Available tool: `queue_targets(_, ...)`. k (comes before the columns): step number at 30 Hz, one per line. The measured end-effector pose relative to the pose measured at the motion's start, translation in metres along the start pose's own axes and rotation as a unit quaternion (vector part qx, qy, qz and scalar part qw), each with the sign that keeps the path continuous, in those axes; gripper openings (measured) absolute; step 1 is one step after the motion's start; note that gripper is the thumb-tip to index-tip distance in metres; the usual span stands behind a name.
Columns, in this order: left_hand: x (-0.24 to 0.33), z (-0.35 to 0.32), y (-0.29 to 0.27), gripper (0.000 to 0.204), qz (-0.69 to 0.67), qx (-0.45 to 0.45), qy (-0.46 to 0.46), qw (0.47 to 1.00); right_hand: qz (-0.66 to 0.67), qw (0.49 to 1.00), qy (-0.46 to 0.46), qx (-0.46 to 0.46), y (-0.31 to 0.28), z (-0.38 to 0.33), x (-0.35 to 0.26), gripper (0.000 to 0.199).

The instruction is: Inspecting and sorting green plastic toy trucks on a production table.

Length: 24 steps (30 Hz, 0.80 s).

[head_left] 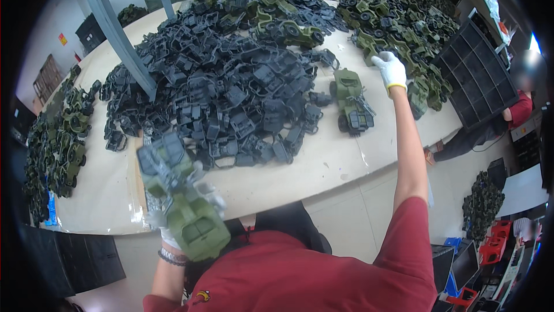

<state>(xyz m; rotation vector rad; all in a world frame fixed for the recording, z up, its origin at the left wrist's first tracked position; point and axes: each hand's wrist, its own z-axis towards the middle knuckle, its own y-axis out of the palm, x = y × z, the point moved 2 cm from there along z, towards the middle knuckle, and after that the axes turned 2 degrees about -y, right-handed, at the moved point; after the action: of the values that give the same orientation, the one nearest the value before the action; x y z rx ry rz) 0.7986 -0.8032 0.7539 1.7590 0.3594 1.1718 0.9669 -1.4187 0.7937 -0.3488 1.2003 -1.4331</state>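
Note:
In white gloves, my left hand (168,239) grips a green toy jeep (197,226) at the table's near edge. Its green hood is toward me and its dark rear points away; motion blurs it and hides some of my fingers. My right hand (390,71) is stretched out to the right, fingers apart, beside a green toy jeep (369,43) at the rim of the right-hand heap. Between my hands another toy jeep (350,101) with a dark rear rests on the table. Left of it spreads a big heap of dark plastic parts (248,92).
A metal post (118,35) rises from the table (323,170). Green toy jeeps are heaped at the right (415,29) and far left (66,150). A black crate (476,72) leans by the right edge. One person works across the table; another is at the right.

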Motion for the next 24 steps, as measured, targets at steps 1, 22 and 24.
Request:
queue_targets(1,0.001,0.000,0.003,0.119,-0.047,0.011,-0.011,0.999,-0.062,0.997,0.032,-0.019,0.020,0.021,0.019,0.061)
queue_targets(22,0.009,0.015,-0.015,0.094,-0.083,-0.042,0.047,0.995,0.458,0.878,0.126,0.066,0.007,0.038,-0.007,0.038)
queue_targets(24,0.014,0.010,-0.010,0.092,-0.072,-0.039,0.052,0.995,0.428,0.902,0.048,-0.007,-0.032,-0.005,-0.080,0.039)
